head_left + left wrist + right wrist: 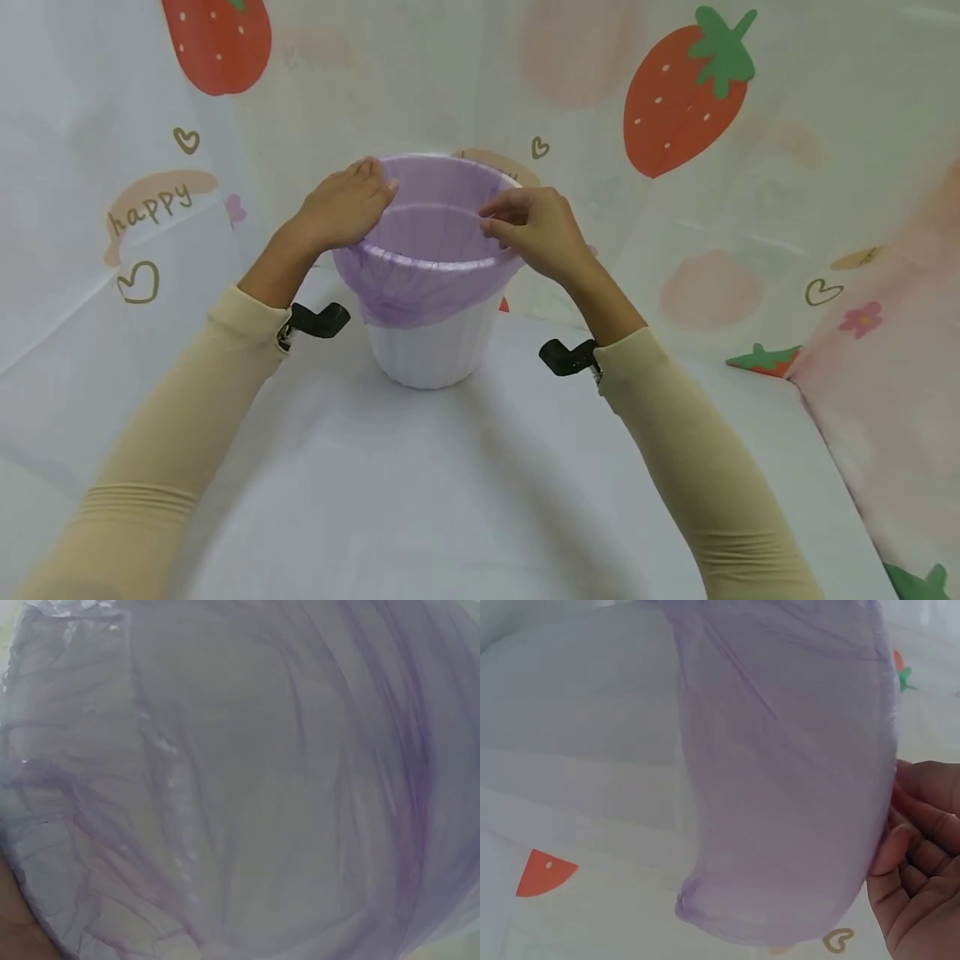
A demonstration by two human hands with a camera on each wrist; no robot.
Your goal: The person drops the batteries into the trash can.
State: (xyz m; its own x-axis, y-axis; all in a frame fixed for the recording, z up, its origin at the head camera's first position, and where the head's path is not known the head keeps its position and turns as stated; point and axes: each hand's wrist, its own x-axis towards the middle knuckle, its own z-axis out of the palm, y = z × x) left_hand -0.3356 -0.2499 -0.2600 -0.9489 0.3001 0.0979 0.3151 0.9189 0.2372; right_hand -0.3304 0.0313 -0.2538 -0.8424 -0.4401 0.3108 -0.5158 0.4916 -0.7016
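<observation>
A white ribbed trash bin (423, 358) stands upright, lined with a translucent purple trash bag (427, 292). The bag is folded over the rim and hangs in wrinkles down the outside. At the rim's left side my left hand (345, 204) grips the bagged edge, its thumb toward the inside and most fingers hidden. On the right, my right hand (540, 229) has curled fingers and pinches the bag's edge at the rim. The right wrist view shows these fingers against the folded bag (787, 787). Wrinkled bag (262, 787) fills the left wrist view.
The bin rests on a white-covered surface (420, 483). Close behind it hangs a pale backdrop (420, 83) printed with strawberries and hearts. A pinkish printed sheet (900, 400) borders the right side. Black wrist-worn devices (321, 320) stick out from both sleeves.
</observation>
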